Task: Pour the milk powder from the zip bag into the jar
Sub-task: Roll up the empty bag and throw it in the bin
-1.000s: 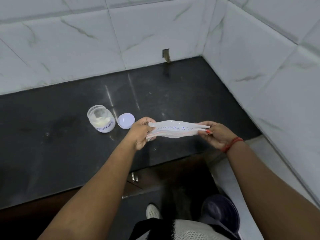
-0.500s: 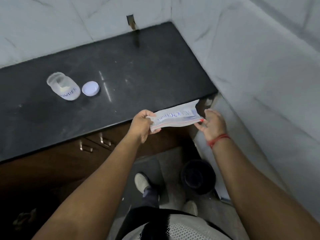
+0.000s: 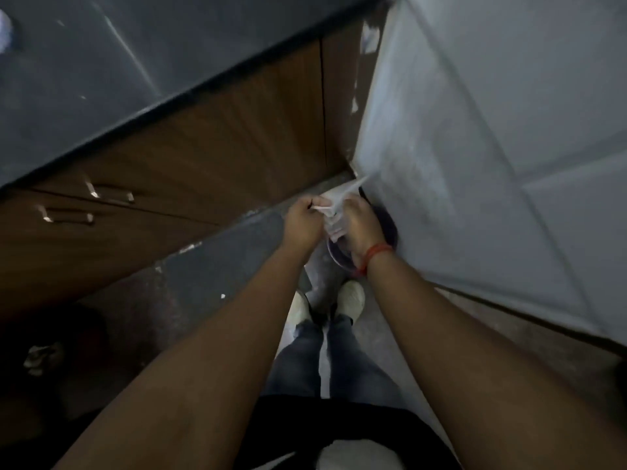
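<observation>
The clear zip bag (image 3: pixel 334 206) is crumpled between both hands, low down over a dark round bin (image 3: pixel 386 228) on the floor beside the wall. My left hand (image 3: pixel 302 222) grips the bag's left side with curled fingers. My right hand (image 3: pixel 359 225), with a red thread at the wrist, grips its right side. One corner of the bag sticks up toward the wall. The jar is out of view; only a pale blur, perhaps the lid (image 3: pixel 5 30), shows at the top left edge on the black countertop (image 3: pixel 101 79).
Brown cabinet fronts (image 3: pixel 203 147) with metal handles (image 3: pixel 108 195) run under the counter. A white tiled wall (image 3: pixel 492 164) stands on the right. My feet in pale shoes (image 3: pixel 353 296) stand on the grey floor. A crumpled scrap (image 3: pixel 40 357) lies at the lower left.
The view has swung down from the counter to the floor. Both hands have carried the bag down from counter height to just above the bin and crumpled it.
</observation>
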